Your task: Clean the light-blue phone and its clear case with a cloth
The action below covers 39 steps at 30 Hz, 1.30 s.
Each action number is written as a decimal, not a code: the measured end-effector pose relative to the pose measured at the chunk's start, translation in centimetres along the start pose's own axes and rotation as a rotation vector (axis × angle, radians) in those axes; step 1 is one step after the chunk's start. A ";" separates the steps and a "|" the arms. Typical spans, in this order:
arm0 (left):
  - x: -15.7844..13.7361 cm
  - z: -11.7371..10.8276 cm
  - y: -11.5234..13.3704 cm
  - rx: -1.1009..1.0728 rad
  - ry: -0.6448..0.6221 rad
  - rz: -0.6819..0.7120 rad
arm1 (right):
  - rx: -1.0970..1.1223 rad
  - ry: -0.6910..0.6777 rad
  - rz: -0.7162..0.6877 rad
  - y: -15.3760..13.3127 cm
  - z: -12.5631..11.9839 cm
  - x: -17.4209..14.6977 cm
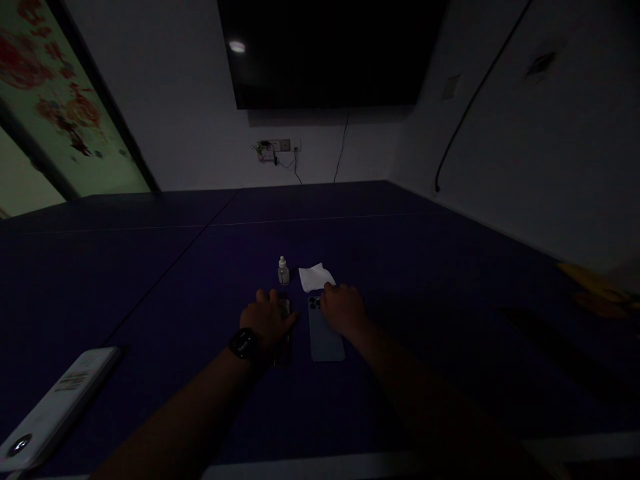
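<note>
Head view: phone (326,340) partly under right hand (345,309)

Left hand (265,321) partly covers dark item (283,350); right hand (345,311) overlaps phone (326,341); screen (335,57) cut at top.

The room is very dim. A patterned glass panel (75,100) at left glows pale green; a small white glare spot (237,47) shines on the black television (330,60). The left hand (263,321) and right hand (345,308) are faintly lit. The tabletop (425,267) turns murky rightward. Wide-angle distortion tilts the right wall (525,153).
</note>
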<state>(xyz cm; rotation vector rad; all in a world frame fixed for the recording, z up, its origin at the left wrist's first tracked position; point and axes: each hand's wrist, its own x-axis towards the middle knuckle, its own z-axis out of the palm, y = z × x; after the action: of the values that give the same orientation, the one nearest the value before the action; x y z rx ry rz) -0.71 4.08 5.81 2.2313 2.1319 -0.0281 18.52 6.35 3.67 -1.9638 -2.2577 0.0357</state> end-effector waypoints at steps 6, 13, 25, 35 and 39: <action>-1.0 -0.2 0.0 0.014 0.058 -0.006 | -0.001 0.025 -0.010 -0.2 0.3 0.0; -0.3 -2.3 -3.4 -0.134 0.144 0.011 | 0.131 0.189 0.091 1.7 0.1 0.8; 10.1 1.3 -6.6 -0.807 0.127 0.292 | 0.544 0.432 0.272 5.9 4.2 4.4; 11.3 4.0 -5.0 -1.031 0.129 0.391 | 0.669 0.419 0.108 4.0 2.7 4.4; 11.7 4.8 -5.3 -1.107 0.111 0.405 | 0.638 0.308 -0.065 2.1 0.0 6.4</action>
<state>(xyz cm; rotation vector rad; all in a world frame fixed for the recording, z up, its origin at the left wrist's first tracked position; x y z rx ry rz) -5.40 15.69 0.23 1.8451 1.1344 1.0174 19.68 13.00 4.01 -1.4454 -1.8093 0.3694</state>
